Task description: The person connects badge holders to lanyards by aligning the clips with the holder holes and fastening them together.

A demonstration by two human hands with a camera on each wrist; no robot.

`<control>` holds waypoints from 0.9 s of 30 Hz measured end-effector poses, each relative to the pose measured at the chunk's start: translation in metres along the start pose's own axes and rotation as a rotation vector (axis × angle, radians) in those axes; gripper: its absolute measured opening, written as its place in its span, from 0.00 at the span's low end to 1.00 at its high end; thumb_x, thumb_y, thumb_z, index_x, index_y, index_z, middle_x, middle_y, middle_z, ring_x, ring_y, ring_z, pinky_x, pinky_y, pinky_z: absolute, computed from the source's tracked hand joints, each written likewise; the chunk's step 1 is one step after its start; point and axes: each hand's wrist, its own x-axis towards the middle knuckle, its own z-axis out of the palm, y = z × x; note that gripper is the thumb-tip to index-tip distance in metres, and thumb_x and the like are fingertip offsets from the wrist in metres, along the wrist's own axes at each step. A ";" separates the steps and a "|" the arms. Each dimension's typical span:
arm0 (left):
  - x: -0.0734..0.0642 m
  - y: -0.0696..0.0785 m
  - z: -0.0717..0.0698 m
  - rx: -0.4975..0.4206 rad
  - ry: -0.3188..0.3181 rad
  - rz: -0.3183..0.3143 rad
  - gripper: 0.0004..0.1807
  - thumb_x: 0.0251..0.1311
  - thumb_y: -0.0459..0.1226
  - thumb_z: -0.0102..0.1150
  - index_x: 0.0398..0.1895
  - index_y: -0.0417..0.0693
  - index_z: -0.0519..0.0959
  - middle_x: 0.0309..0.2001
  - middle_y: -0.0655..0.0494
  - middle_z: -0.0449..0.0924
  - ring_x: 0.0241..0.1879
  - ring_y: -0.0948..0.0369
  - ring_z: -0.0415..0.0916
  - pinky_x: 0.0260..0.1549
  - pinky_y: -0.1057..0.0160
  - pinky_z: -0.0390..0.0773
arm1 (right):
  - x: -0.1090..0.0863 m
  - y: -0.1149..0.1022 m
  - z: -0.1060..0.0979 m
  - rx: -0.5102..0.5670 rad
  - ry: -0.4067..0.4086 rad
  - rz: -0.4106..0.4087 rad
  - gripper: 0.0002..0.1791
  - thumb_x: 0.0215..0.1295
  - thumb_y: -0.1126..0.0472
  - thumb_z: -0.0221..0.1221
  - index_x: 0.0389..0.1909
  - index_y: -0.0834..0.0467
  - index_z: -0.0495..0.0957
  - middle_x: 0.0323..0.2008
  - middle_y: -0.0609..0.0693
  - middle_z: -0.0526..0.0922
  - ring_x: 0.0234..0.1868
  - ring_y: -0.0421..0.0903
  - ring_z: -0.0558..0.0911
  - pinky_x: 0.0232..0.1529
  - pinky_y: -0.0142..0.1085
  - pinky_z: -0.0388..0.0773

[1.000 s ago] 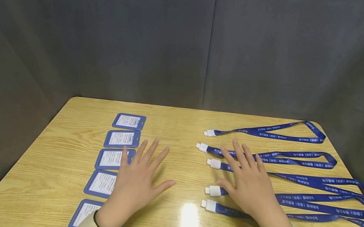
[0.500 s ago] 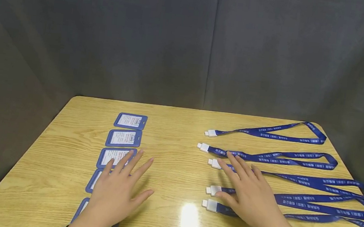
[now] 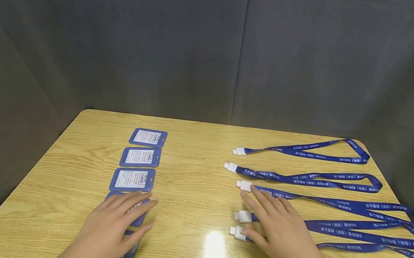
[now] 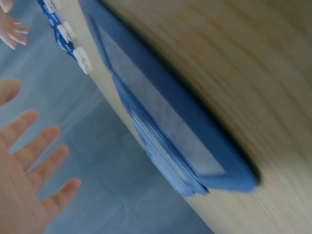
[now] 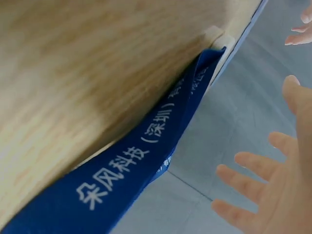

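Several blue card holders (image 3: pixel 134 179) with white printed inserts lie in a column on the left of the table. Over the two nearest ones spreads my left hand (image 3: pixel 107 226), partly hiding them; the left wrist view shows its fingers extended, with air between them and a card holder (image 4: pixel 161 102). On the right, several blue printed lanyards (image 3: pixel 344 204) with white clips lie stretched sideways. My right hand (image 3: pixel 279 231) is spread above the nearer three, its thumb close to the nearest clip (image 3: pixel 238 233). In the right wrist view those fingers hold nothing, apart from the lanyard (image 5: pixel 146 136).
The wooden table (image 3: pixel 190 178) shows a bare strip between the two groups, with a bright glare spot near the front. A dark grey curtain (image 3: pixel 162 47) hangs behind and at both sides. Two farther lanyards (image 3: pixel 308 180) lie toward the back edge.
My left hand has moved left and toward the front edge, from beside the card holders to over the nearest two. The right hand has shifted slightly nearer and lower. The card holders and lanyards stay put.
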 end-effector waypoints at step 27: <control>-0.036 -0.031 -0.011 -0.151 -0.443 -0.147 0.32 0.43 0.55 0.76 0.55 0.65 0.81 0.48 0.74 0.73 0.41 0.67 0.69 0.45 0.53 0.76 | -0.009 -0.007 0.005 0.016 -0.005 -0.041 0.40 0.64 0.39 0.62 0.73 0.50 0.64 0.70 0.53 0.67 0.63 0.55 0.74 0.59 0.57 0.72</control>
